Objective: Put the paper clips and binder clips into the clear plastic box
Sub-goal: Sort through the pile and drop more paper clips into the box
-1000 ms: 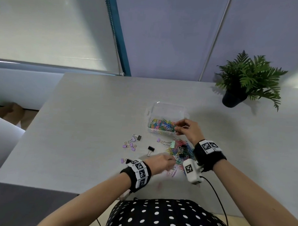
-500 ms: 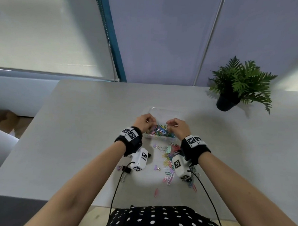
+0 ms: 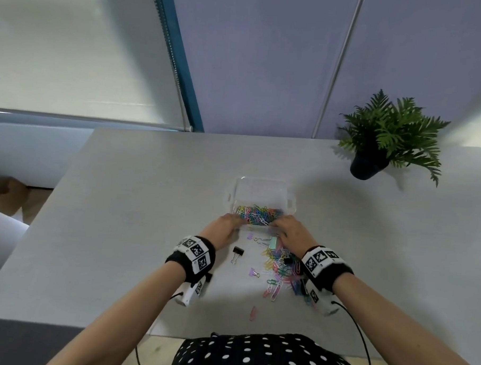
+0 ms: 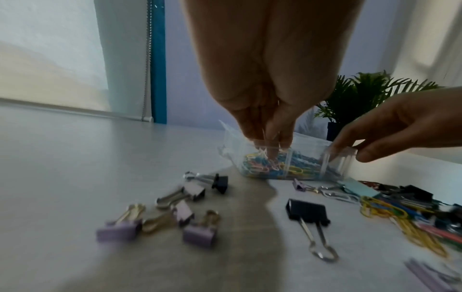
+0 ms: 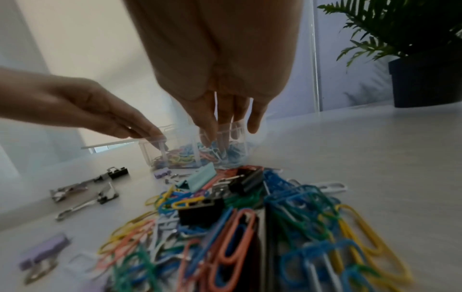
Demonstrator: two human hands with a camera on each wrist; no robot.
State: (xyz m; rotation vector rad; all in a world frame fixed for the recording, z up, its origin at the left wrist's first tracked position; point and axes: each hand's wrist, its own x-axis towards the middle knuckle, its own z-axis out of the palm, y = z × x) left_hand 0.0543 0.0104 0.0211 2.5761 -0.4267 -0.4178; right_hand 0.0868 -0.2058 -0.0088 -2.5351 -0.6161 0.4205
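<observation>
— Where are your hands right now?

— Both at the near edge of the clear plastic box (image 3: 263, 193), which sits mid-tabletop (image 3: 122, 204). My left hand (image 3: 226, 228) has its fingers (image 4: 271, 136) pointing down over the rim into the coloured paper clips (image 3: 258, 215) inside. I can't tell whether they still pinch a clip or have let go.

— And the right?

— My right hand (image 3: 291, 232) reaches in at the other near corner, fingers (image 5: 208, 126) straight and loose, holding nothing I can make out. I judge they're dropping or settling clips so the heap lies flat.

— Why keep the box so close to the mess?

— Short trips. The loose pile of paper clips (image 3: 284, 268) lies just beside it, under my right wrist.

— What's left?

— Plenty, I'd say: that pile, the black binder clip (image 3: 237, 254) between my wrists, and the purple binder clips (image 4: 155, 227) further left. A potted plant (image 3: 387, 139) stands well apart, out of the way.
</observation>
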